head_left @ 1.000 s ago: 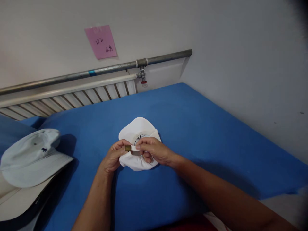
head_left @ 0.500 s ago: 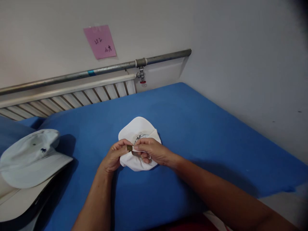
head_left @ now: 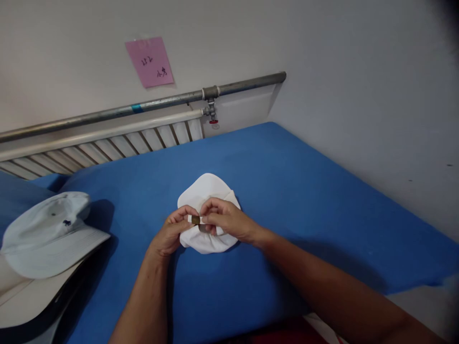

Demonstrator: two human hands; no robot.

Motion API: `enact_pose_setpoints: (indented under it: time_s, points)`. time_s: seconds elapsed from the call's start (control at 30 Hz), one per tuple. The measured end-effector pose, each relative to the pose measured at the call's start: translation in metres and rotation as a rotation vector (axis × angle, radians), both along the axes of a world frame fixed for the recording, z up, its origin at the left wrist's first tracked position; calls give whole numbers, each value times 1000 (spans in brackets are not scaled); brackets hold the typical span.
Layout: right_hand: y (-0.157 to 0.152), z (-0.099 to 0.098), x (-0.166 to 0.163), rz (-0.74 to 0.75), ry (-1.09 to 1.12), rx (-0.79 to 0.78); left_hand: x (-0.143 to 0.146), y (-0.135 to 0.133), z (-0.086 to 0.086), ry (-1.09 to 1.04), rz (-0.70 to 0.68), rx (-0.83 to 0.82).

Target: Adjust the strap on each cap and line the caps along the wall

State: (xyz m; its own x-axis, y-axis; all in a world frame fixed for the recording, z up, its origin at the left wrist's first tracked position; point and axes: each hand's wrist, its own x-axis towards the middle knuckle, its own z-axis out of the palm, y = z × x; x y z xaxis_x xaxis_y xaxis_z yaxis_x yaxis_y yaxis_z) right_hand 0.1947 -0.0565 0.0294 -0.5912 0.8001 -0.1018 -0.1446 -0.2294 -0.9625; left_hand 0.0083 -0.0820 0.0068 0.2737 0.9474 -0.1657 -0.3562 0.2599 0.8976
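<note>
A white cap [head_left: 206, 186] lies on the blue surface [head_left: 294, 191], its strap [head_left: 190, 218] raised between both hands. White strap now shows at the buckle's [head_left: 195, 220] 9 o'clock, where half a second ago none did; the buckle seems to have shifted along it. The left hand's [head_left: 170, 232] thumb and forefinger pinch there. The right hand's [head_left: 229, 220] overlapping fingers probably pinch at 3 o'clock, blocking the cap's inside. Stacked caps [head_left: 39, 248] sit well apart toward 8 o'clock.
</note>
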Motion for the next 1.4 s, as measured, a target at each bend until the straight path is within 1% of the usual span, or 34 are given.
enact_pose_setpoints:
  time_s: [0.07, 0.17, 0.27, 0.33, 0.4, 0.47, 0.5, 0.53, 0.57, 0.63, 0.7, 0.73, 0.8, 0.87, 0.93, 1.0, 1.07, 1.17, 1.23, 1.27, 1.3, 1.33, 1.4]
  points:
    - [2, 2, 4, 42, -47, 31, -1, 0, 0, -8, 22, 8]
    - [2, 1, 5, 69, -71, 28, 0, -1, 0, 0, 17, -4]
    - [-1, 2, 1, 55, -24, 56, 1, -2, 2, 20, 9, -34]
    - [-1, 6, 2, 6, -10, 143, 0, -2, 4, 20, 29, -19]
    - [3, 11, 8, -108, -39, 281, -4, -3, 5, 5, 56, 26]
    - [10, 13, 19, -230, -132, 474, -10, -4, 6, -7, 71, 71]
    - [14, 13, 24, -253, -205, 592, -12, -5, 5, -6, 74, 89]
    - [17, 12, 28, -240, -289, 718, -15, -6, 5, -2, 72, 104]
    - [19, 11, 31, -194, -373, 841, -16, -7, 4, 3, 68, 118]
    - [20, 8, 33, -48, -509, 1031, -18, -9, 3, 7, 51, 155]
    - [17, 6, 31, 61, -603, 1122, -19, -11, 4, -10, 23, 205]
    - [16, 6, 30, 82, -641, 1140, -20, -11, 5, -23, 10, 230]
    - [14, 6, 28, 85, -695, 1143, -22, -13, 7, -41, -4, 274]
    - [14, 7, 27, 83, -708, 1114, -25, -13, 8, -43, 13, 306]
    - [16, 8, 29, 65, -676, 1058, -28, -13, 8, -39, 46, 318]
    - [19, 7, 30, 6, -608, 986, -31, -12, 8, -46, 85, 308]
    - [20, 7, 31, -69, -515, 874, -32, -11, 9, -47, 144, 287]
    - [21, 5, 32, -145, -380, 632, -33, -10, 9, -39, 251, 283]
    - [22, 6, 33, -183, -331, 478, -33, -9, 9, -58, 289, 304]
    - [22, 6, 34, -200, -323, 427, -33, -8, 9, -71, 298, 316]
    - [22, 7, 35, -216, -320, 405, -33, -8, 9, -77, 301, 321]
    - [21, 9, 36, -239, -318, 418, -32, -8, 9, -74, 297, 316]
    - [17, 14, 36, -306, -312, 541, -32, -8, 8, -40, 277, 270]
